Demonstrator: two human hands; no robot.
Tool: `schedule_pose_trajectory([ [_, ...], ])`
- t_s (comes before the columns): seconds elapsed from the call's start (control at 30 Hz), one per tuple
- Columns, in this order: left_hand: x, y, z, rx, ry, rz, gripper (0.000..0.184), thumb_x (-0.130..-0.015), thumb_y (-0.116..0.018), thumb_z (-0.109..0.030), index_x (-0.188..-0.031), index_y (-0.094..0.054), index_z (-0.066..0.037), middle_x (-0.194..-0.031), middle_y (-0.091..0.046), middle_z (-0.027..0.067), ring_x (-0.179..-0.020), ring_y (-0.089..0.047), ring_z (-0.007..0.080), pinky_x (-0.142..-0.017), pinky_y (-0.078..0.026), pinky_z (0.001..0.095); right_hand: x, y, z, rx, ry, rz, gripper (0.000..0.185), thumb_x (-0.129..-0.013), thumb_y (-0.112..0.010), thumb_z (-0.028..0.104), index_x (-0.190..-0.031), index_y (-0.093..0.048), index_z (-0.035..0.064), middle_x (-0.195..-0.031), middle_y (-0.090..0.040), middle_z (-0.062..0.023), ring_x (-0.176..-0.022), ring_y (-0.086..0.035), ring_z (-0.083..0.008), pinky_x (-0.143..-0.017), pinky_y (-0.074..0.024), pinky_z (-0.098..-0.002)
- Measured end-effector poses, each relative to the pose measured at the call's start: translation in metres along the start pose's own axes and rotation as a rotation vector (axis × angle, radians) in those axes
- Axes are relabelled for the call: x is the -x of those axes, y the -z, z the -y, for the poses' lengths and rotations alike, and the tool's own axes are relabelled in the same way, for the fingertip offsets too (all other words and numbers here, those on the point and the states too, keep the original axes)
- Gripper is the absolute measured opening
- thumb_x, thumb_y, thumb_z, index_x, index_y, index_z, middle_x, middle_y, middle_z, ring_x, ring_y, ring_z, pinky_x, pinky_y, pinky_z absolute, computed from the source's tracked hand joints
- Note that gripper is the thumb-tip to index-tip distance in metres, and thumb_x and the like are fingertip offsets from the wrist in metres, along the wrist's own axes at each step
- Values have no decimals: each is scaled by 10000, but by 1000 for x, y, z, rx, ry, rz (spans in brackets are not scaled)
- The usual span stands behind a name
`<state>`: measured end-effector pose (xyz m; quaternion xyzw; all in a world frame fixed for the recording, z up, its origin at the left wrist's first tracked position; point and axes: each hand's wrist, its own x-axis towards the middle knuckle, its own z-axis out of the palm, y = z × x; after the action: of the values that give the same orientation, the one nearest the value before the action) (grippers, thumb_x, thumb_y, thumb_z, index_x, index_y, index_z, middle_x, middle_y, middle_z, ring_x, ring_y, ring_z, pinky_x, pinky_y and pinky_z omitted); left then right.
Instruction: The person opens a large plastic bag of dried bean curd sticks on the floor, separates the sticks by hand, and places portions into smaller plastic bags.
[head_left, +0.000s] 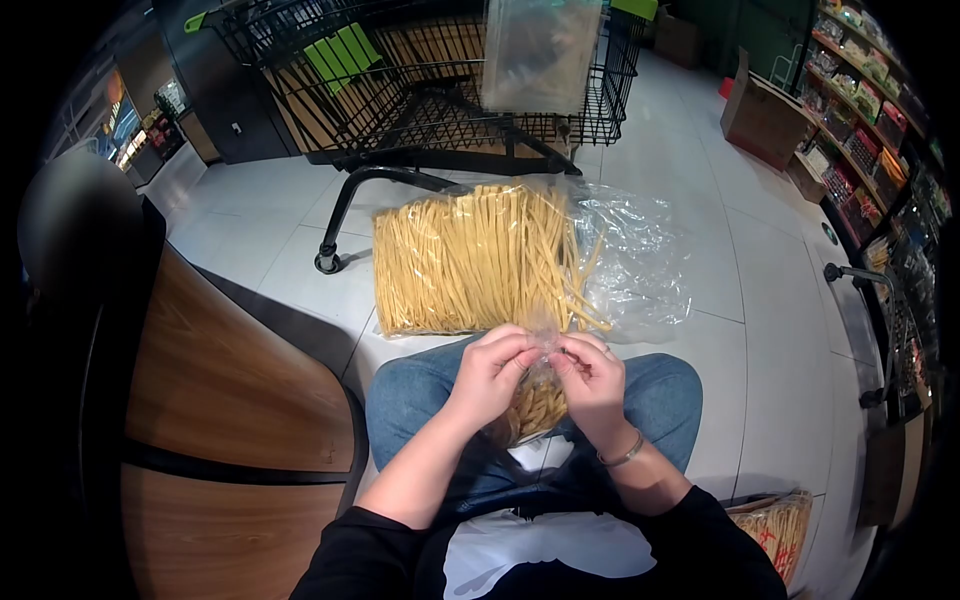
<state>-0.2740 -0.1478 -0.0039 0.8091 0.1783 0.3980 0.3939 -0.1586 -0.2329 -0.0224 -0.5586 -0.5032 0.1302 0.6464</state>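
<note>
My left hand (492, 372) and my right hand (590, 378) are both closed on the gathered neck of a clear plastic bag (538, 408). Yellowish-brown dried pieces fill the bag, which hangs between my forearms above my lap. Thumbs and forefingers of both hands pinch the twisted plastic close together. Just beyond my hands, a large clear bag of long, pale yellow dried sticks (470, 260) lies on the floor. Its crumpled end (635, 260) is spread out to the right, and some sticks poke out toward it.
A black shopping cart (400, 120) stands behind the large bag, with clear plastic sheets (543, 55) hung over its side. To the left is a wood-panelled counter (240, 370). Cardboard box (765, 110) and stocked shelves (865, 110) are at right. Another package (775, 530) lies lower right.
</note>
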Motion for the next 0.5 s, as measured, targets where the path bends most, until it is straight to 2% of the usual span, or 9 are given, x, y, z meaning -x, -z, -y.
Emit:
schedule_pose_trajectory([
  [0.07,0,2,1,127,89,60,65,-745,-564,-33,-764,-572,28,-752,-550,74,-703,-535,159,-644,-421,245,-1,0,1,-12,15,8,187,-732,-600,10,-894,-557,-74,-885,-547,-103,-659,-511,-76,-574,-417,-172],
  [0.1,0,3,3,127,89,60,65,-745,-564,-33,-764,-572,28,-752,-550,74,-703,-535,159,-644,-421,245,-1,0,2,-23,29,17,192,-732,-603,16,-894,-560,-79,-869,-561,-103,-684,-522,-79,-590,-425,-179],
  [0.2,3,1,13,271,165,117,152,-722,-585,3,-869,-549,17,-800,-559,51,-738,-534,127,-670,-430,236,-4,1,5,-255,-95,72,195,-731,-601,13,-904,-563,-67,-828,-572,-96,-687,-527,-85,-601,-432,-190],
  [0.27,3,-1,17,607,292,0,373,-668,-611,41,-1012,-493,-39,-807,-548,60,-751,-551,115,-649,-445,232,-4,4,6,-211,-101,118,183,-732,-596,12,-898,-566,-60,-822,-574,-90,-691,-528,-90,-607,-432,-195],
  [0.3,2,1,17,609,296,-2,373,-668,-611,41,-1012,-493,-39,-807,-548,60,-751,-551,115,-649,-445,232,-5,5,6,-169,-104,162,172,-733,-591,11,-891,-569,-53,-815,-576,-83,-695,-529,-96,-612,-431,-201],
  [0.37,0,7,16,486,347,33,530,-639,-641,41,-1102,-411,-77,-836,-515,46,-753,-534,98,-651,-443,216,-7,8,11,-152,-82,217,158,-737,-583,11,-881,-569,-51,-812,-577,-77,-698,-527,-96,-616,-427,-203],
  [0.4,-6,9,0,296,243,14,432,-630,-665,-6,-1021,-494,-65,-828,-496,45,-726,-539,127,-649,-439,229,-8,9,13,-136,-57,268,143,-741,-575,12,-871,-570,-49,-808,-577,-71,-701,-524,-97,-619,-424,-205],
  [0.43,-12,14,-4,297,247,13,432,-630,-665,-6,-1021,-494,-65,-828,-496,45,-726,-539,127,-649,-439,229,-10,10,11,-136,-61,271,143,-741,-575,12,-871,-570,-49,-808,-577,-71,-701,-524,-97,-619,-424,-205],
  [0.5,-22,27,-10,-9,-31,353,408,-590,-693,-46,-975,-561,-68,-823,-490,35,-776,-513,144,-668,-433,239,-12,14,3,-151,-63,344,129,-753,-561,24,-858,-566,-51,-799,-577,-52,-702,-516,-88,-620,-417,-208],
])
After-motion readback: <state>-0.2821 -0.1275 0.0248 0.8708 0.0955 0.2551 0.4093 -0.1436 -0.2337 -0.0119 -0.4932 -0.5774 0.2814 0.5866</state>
